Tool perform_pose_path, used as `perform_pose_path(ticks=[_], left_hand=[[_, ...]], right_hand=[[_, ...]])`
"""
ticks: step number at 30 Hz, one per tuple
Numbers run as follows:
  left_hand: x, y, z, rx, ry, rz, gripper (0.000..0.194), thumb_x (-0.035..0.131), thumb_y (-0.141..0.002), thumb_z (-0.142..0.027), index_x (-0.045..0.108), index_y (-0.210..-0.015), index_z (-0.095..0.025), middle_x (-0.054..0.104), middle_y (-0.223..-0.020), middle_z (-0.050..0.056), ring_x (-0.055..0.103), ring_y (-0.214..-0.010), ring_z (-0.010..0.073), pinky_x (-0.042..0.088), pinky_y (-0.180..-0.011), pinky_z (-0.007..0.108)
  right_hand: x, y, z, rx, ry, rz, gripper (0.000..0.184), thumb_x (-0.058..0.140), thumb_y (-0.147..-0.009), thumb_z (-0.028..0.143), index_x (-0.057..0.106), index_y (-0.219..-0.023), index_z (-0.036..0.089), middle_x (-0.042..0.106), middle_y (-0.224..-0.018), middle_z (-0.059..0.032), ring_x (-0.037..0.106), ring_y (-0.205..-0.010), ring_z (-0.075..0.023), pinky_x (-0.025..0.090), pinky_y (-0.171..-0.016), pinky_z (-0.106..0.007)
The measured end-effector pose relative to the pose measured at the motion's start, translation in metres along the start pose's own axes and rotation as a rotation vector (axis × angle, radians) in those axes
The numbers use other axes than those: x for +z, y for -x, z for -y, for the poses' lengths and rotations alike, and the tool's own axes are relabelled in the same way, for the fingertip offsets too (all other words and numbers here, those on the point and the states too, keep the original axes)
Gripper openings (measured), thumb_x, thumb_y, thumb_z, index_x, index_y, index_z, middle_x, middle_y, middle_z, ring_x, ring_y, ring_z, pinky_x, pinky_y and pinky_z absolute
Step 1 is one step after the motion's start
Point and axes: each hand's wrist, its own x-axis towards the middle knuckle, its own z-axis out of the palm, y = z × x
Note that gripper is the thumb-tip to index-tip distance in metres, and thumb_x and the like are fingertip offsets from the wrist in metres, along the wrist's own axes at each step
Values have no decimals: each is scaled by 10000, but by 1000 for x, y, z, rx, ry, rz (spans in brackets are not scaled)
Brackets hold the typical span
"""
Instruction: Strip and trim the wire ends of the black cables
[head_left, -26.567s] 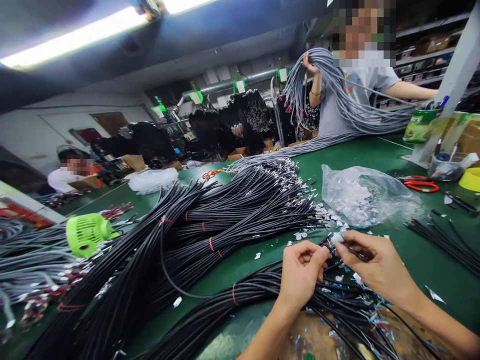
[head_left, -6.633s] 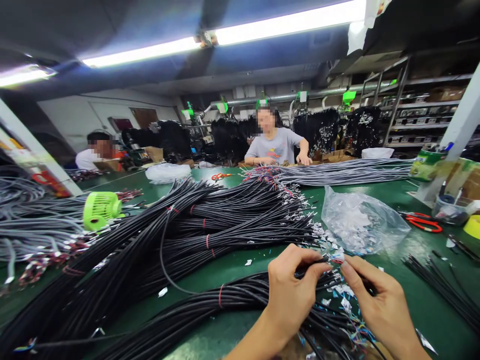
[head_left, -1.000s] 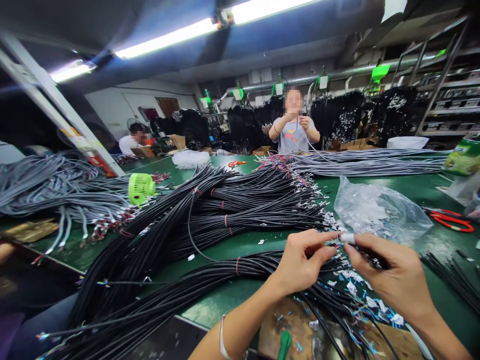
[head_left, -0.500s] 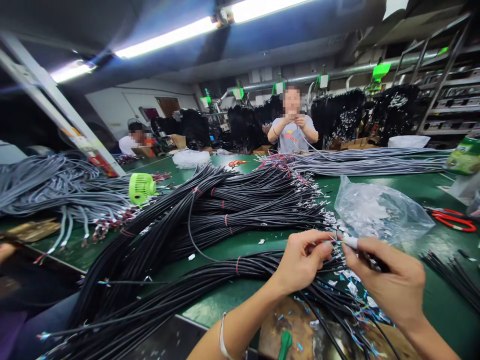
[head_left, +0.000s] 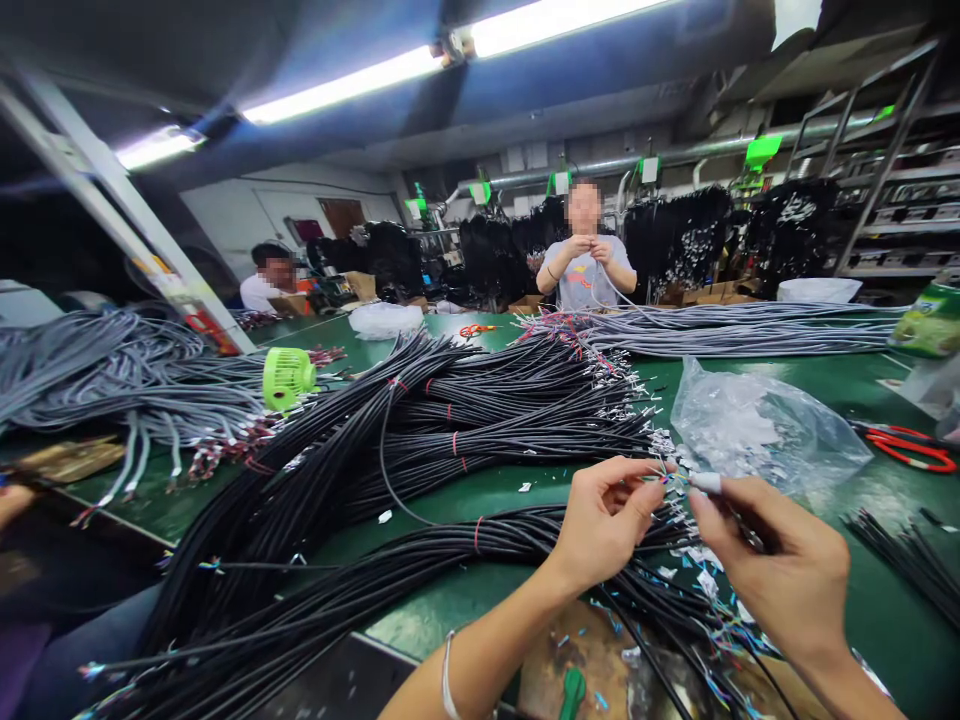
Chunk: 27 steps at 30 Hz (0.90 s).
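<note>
My left hand [head_left: 604, 520] pinches the thin coloured wire ends [head_left: 670, 478] of a black cable above the green table [head_left: 480, 485]. My right hand [head_left: 780, 565] is closed on a small white connector [head_left: 706, 482], which it holds against those wire ends, with a black cable running through its fingers. Under both hands lies a bundle of black cables [head_left: 420, 570] with stripped coloured tips. A bigger heap of black cables [head_left: 450, 420] tied with red bands lies further back.
A clear plastic bag [head_left: 765, 425] of small white parts sits right of my hands, red scissors [head_left: 911, 448] beyond it. Grey cables [head_left: 112, 380] and a green fan [head_left: 289, 376] lie left. A person in grey [head_left: 589, 265] handles wire across the table; another sits far left [head_left: 270, 280].
Since a second ago both hands have kept the same grip, and the right hand has shifted slightly. The person opposite has lowered both hands a little.
</note>
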Motion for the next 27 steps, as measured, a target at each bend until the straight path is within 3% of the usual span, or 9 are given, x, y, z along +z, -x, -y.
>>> perform_pose_path(ticks=[5,12,18,22,27], left_hand=[[2,2,1,54,-37,26,239,643,-782,-261,715,-964,-123,453,-626,-16,428,-410,31,307,-389,169],[1,1,2,1,7,-1,236,670,-757,-314,740,-886,-130,507,-658,8,357,-467,35,250,-409,182],[0,-2,-3,-54,142,3,304,709,-700,-384,726,-797,-97,457,-558,-28,314,-417,20,218,-394,183],[0,-3,-4,-57,159,29,297,705,-715,-356,713,-846,-89,434,-502,-42,304,-399,18,200,-379,174],[0,-2,-1,-50,144,21,315,711,-705,-375,717,-848,-95,493,-568,-12,329,-403,21,224,-372,183]], right_hand=[[-1,-4,-1,18,-115,119,88,627,-775,146,609,-716,209,572,-631,27,507,-514,-90,421,-491,-203],[-3,3,-8,-180,-39,173,216,633,-726,48,581,-851,217,612,-769,13,567,-641,-106,445,-604,-219],[-2,0,-3,-124,-97,147,203,616,-751,55,580,-853,227,605,-756,21,569,-631,-102,454,-602,-208],[1,-2,1,-88,-118,121,167,629,-758,98,600,-841,240,603,-716,41,550,-572,-90,441,-532,-184],[3,-2,3,-7,-153,110,135,635,-772,116,611,-800,246,614,-712,53,552,-590,-80,450,-563,-164]])
